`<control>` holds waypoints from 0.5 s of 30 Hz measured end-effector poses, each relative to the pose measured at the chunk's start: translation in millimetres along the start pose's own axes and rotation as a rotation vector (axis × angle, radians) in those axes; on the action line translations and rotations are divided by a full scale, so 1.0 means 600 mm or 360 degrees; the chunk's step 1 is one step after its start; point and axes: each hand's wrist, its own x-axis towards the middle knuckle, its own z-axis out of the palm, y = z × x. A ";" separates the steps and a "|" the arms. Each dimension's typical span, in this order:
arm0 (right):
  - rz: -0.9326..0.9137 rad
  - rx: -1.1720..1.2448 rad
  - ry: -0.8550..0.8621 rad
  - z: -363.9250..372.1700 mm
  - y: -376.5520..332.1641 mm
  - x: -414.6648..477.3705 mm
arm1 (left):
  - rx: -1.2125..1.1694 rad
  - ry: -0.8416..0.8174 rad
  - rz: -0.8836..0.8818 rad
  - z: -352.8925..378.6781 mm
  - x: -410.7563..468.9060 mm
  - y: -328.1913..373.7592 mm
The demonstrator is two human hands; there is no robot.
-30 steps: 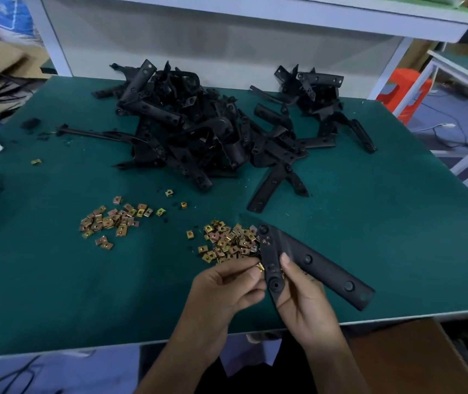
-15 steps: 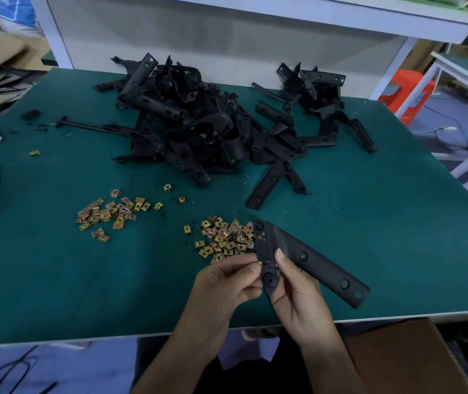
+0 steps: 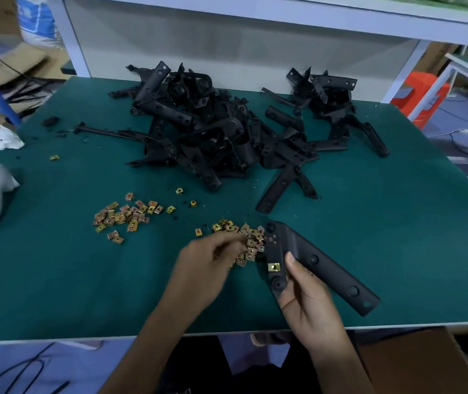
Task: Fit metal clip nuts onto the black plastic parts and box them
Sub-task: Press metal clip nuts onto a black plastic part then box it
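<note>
The right hand (image 3: 308, 304) grips a V-shaped black plastic part (image 3: 315, 261) above the near edge of the green desk (image 3: 56, 280), its thumb laid on the top face and its fingers curled underneath; a brass-coloured clip nut (image 3: 274, 267) sits on the part's left arm, just beside the thumb tip; the left hand (image 3: 207, 270) is just left of the part, its fingers (image 3: 231, 247) bent down into a pile of clip nuts (image 3: 251, 237) that touches the part's upper end; the fingers are blurred, so I cannot tell whether they pinch a nut; a second pile of clip nuts (image 3: 125, 216) lies well to the left of the part; beyond the part, farther back on the desk, lies a big tangled heap of black parts (image 3: 213, 129), with a smaller heap (image 3: 329, 109) beside it to the right; brown cardboard (image 3: 420, 362) shows below the desk edge, nearer than the part and to its right.
</note>
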 end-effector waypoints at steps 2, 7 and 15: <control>0.0009 0.0071 0.0075 0.001 -0.002 0.001 | 0.0594 0.0382 0.0164 -0.023 0.021 -0.024; 0.0066 0.0108 0.0083 0.009 -0.008 -0.002 | 0.1078 0.0361 0.0028 -0.042 0.050 -0.066; 0.0113 0.0128 0.0042 0.013 -0.014 -0.004 | -0.0392 0.0171 -0.0220 0.002 0.015 -0.006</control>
